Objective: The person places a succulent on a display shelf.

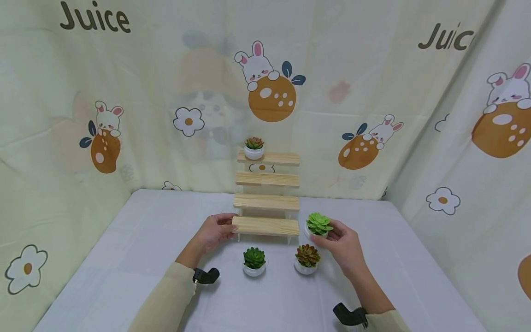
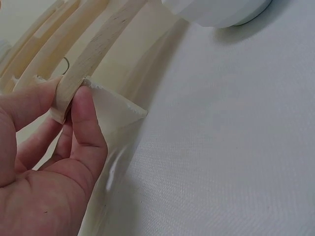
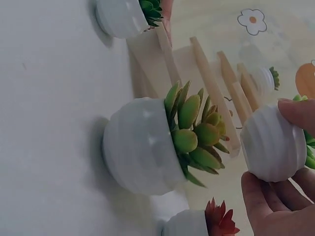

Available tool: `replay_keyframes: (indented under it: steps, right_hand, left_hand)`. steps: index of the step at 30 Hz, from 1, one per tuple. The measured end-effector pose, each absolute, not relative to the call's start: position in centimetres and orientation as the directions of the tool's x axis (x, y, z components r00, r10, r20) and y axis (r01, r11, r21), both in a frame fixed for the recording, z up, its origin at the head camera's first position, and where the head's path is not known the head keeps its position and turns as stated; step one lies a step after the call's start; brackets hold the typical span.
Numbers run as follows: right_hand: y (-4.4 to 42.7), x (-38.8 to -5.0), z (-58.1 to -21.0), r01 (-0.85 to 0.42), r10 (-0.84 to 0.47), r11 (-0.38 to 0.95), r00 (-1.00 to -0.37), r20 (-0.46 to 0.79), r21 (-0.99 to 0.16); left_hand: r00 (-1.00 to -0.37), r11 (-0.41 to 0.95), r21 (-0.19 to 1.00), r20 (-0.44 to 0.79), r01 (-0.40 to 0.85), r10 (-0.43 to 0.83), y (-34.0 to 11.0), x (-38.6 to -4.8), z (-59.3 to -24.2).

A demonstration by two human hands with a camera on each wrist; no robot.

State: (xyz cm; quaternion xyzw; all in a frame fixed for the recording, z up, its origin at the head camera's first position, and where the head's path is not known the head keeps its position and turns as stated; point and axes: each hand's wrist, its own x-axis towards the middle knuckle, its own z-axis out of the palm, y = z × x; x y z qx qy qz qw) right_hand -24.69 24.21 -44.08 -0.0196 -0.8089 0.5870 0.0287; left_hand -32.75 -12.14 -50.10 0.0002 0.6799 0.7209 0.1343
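Observation:
My left hand (image 1: 213, 234) pinches the left end of the lowest board of a stepped wooden display shelf (image 1: 267, 226); the left wrist view shows thumb and fingers on the board end. To the right of the shelf, my right hand (image 1: 345, 246) holds a light green potted succulent (image 1: 318, 223) by its white pot (image 3: 271, 147), raised off the table. A dark green succulent (image 1: 254, 259) and a reddish-brown one (image 1: 307, 258) stand in white pots in front of the shelf. Another potted succulent (image 1: 254, 146) sits at the left of the top board.
The shelf stands on a white-covered table (image 1: 282, 304), near a patterned curtain (image 1: 157, 83) behind it. A red succulent (image 3: 221, 218) in a white pot shows low in the right wrist view. Black wrist cameras (image 1: 207, 275) are strapped to both wrists.

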Motion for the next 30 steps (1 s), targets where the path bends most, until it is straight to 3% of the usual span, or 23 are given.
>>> replay_keyframes:
  steps: [30]
  right_hand:
    - [20.5, -29.6, -41.4, -0.116, -0.024, 0.247, -0.993, 0.113, -0.962]
  left_hand:
    - [-0.963, -0.037, 0.980, -0.188, -0.198, 0.192, -12.2, -32.5, -49.9]
